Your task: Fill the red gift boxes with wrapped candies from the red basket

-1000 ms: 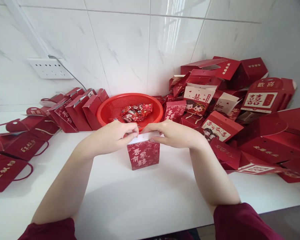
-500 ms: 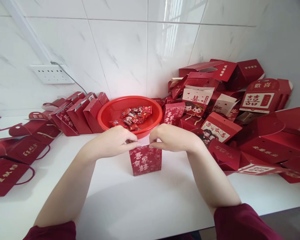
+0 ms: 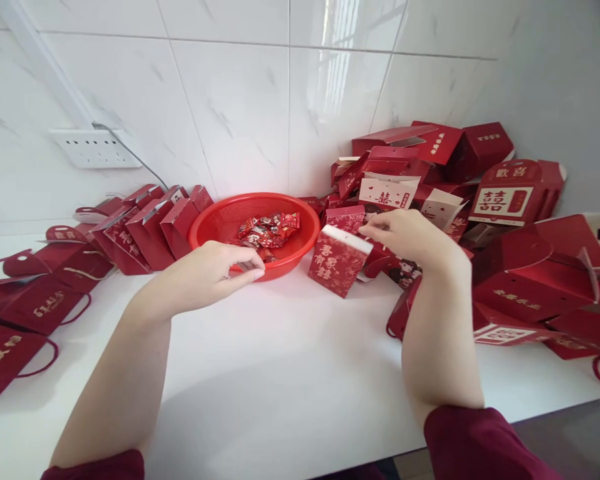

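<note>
My right hand (image 3: 405,237) pinches the top corner of a small red box (image 3: 336,265) with gold characters and a white top edge. The box hangs tilted over the table, just right of the red plastic basket (image 3: 305,257). Wrapped red candies (image 3: 270,230) lie in the basket. At the basket's front rim, my left hand (image 3: 220,270) holds nothing, its thumb and fingers apart.
Red boxes stand in a row (image 3: 153,230) left of the basket, with corded boxes (image 3: 45,300) farther left. A heap of red boxes (image 3: 520,273) covers the right side. Behind is a tiled wall with a socket panel (image 3: 94,148).
The box has moved right and up from the table's middle and now tilts in my right hand. My left hand has let go of it and moved left.
</note>
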{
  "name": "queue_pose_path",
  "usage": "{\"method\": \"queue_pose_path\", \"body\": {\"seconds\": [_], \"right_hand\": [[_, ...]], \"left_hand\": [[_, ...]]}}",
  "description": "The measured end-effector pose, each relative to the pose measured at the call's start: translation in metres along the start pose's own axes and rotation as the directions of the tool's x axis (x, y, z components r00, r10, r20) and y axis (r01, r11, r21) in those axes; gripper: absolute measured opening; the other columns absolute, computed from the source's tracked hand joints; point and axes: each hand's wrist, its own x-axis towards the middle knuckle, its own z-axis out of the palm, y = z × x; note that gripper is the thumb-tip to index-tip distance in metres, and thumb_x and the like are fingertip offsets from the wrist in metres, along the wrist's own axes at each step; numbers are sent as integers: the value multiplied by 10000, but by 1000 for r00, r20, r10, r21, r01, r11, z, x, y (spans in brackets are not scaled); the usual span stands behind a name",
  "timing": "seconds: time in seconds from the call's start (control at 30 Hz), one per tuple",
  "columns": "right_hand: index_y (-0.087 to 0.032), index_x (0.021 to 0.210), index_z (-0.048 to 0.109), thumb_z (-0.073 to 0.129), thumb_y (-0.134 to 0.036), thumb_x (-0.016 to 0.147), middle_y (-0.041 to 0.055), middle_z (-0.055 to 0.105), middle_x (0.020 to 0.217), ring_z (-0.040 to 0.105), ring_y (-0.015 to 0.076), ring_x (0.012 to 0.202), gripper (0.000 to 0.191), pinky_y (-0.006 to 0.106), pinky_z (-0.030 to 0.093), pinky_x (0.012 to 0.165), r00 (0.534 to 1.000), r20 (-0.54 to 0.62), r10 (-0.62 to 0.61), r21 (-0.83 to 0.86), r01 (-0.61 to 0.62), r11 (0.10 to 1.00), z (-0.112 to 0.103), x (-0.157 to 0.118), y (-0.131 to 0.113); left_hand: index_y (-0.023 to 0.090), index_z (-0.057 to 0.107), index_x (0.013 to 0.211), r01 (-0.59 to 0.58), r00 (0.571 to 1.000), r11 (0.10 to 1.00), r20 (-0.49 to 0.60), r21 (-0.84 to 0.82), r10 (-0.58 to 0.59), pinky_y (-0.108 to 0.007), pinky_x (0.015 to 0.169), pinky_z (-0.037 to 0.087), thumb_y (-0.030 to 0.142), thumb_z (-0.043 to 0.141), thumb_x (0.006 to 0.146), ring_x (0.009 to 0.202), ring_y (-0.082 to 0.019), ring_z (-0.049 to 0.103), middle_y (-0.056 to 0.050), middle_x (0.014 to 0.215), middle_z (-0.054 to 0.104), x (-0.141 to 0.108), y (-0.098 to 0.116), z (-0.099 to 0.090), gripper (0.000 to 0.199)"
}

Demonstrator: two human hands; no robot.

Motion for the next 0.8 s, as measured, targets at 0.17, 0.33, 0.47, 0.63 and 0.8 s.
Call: {"method": "queue_pose_path", "body": {"seconds": [0.17, 0.33, 0.47, 0.63, 0.8], "right_hand": [[-189, 1049, 727, 411, -343, 963, 133, 711, 1119, 599, 300, 1018, 361, 380, 409, 828, 972, -128, 196, -75, -207, 975, -25, -16, 30], [-244, 1150, 700, 459, -385, 934, 144, 719, 1086, 592, 341, 1034, 353, 422, 412, 790, 823, -374, 427, -49, -478, 877, -51, -60, 55], [-224, 1127, 722, 568, -319, 884, 158, 717, 1099, 612, 313, 1106, 303, 411, 436, 904, 642, -572, 511, 25, -609, 793, -59, -88, 78], [-188, 1213, 707, 628, -268, 812, 246, 601, 1301, 516, 338, 1289, 416, 454, 447, 910, 352, -703, 618, 222, -717, 660, -53, -96, 115], [-137, 1210, 692, 593, -289, 811, 279, 675, 1149, 601, 396, 1114, 439, 511, 437, 709, 248, -684, 686, 286, -774, 565, -54, -99, 130]], "left_hand": [[263, 705, 1049, 5, 999, 1000, 48, -6, -4, -287, 757, 512, 468, 473, 941, 882, -209, 686, -18, 1022, 744, 5, -7, 4, 328], [284, 694, 1074, 37, 998, 999, 60, -26, -35, -312, 817, 527, 480, 485, 939, 969, -225, 682, -17, 1092, 735, 9, -15, 8, 317], [310, 679, 1090, 57, 995, 998, 78, -33, -55, -329, 863, 528, 512, 486, 940, 987, -228, 682, -6, 1128, 726, 12, -20, 10, 317], [294, 688, 1087, 63, 994, 998, 92, -32, -60, -326, 828, 545, 549, 488, 926, 950, -237, 696, -25, 1118, 733, 17, -21, 11, 362], [283, 697, 1092, 76, 992, 997, 98, -26, -73, -327, 805, 552, 560, 485, 919, 933, -245, 700, -39, 1099, 740, 19, -20, 12, 389]]}}
